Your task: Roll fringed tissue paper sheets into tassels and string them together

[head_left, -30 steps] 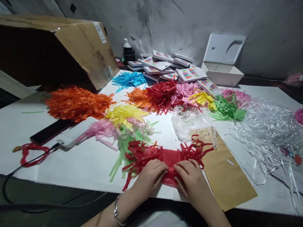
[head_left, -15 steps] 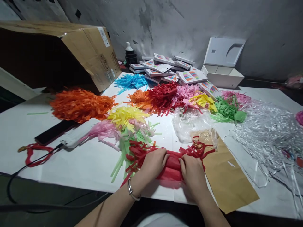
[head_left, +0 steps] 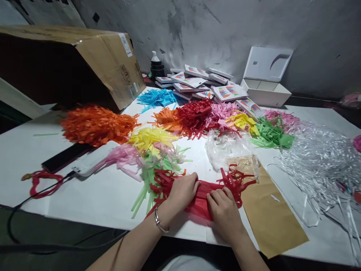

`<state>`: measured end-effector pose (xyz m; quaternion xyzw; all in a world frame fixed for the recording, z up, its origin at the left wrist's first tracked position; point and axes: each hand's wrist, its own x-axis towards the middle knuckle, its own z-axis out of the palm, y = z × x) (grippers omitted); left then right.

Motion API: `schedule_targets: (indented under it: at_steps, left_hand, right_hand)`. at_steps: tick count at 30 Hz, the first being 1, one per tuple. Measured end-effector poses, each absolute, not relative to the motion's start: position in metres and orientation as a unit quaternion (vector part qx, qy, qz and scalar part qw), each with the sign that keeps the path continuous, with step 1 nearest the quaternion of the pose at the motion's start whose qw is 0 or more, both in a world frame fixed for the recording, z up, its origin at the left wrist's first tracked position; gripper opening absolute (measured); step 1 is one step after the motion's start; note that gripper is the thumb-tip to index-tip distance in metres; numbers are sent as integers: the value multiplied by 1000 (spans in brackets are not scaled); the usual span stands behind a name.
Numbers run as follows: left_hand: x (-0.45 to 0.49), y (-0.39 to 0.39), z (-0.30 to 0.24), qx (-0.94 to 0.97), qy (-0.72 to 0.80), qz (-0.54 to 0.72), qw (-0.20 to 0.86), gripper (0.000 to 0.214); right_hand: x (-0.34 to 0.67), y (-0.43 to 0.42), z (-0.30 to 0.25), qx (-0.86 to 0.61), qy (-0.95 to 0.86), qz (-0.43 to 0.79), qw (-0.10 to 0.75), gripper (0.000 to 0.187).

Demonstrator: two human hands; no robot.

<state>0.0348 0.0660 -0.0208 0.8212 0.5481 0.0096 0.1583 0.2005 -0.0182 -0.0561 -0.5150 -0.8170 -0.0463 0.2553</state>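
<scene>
A red tissue paper tassel sheet [head_left: 201,194], fringed at both ends, lies on the white table near its front edge. My left hand [head_left: 183,190], with a silver bracelet at the wrist, is closed on its left part. My right hand [head_left: 224,210] has its fingers curled on the right part of the red paper; the thumb and fingertips are partly hidden. Light green strips [head_left: 143,188] stick out beside the left fringe. The right fringe reaches over a brown paper sheet [head_left: 273,214].
Orange fringe [head_left: 97,124], yellow strips [head_left: 150,138] and a dark red bundle [head_left: 194,114] lie behind. A clear plastic bag [head_left: 222,150] sits ahead. Silver strands [head_left: 321,162] spread at right. At left are a phone [head_left: 66,158], a cabled white device [head_left: 94,160] and a cardboard box [head_left: 113,64].
My right hand has shifted slightly left and down over the red paper. My left hand stays at nearly the same place on it.
</scene>
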Motion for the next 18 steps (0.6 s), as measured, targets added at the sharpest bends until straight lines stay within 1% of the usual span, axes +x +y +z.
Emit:
schedule_targets:
  at_steps: [2, 4, 5, 7, 9, 14, 16, 18]
  left_hand:
    - [30, 57, -19, 838, 525, 44, 142, 20]
    - [24, 48, -21, 874, 462, 99, 110, 26]
    - [21, 44, -24, 892, 423, 129, 92, 25]
    - [17, 38, -32, 912, 363, 181, 64, 15]
    - [15, 35, -39, 912, 344, 214, 57, 10]
    - [6, 33, -45, 912, 338, 219, 73, 14]
    - [0, 32, -45, 910, 347, 209, 87, 14]
    - [-5, 30, -45, 905, 358, 201, 109, 16]
  right_hand:
    - [201, -16, -57, -525, -808, -36, 266, 26]
    - [201, -15, -55, -542, -791, -25, 283, 24]
    - [200, -16, -53, -548, -784, -20, 291, 23]
    - [199, -17, -50, -554, -778, -12, 297, 16]
    - [198, -18, -49, -544, -786, -10, 293, 15]
    - [204, -25, -54, -519, -812, -17, 266, 28]
    - [208, -29, -54, -524, -810, -19, 263, 29]
    - [211, -32, -53, -536, -801, -17, 266, 26]
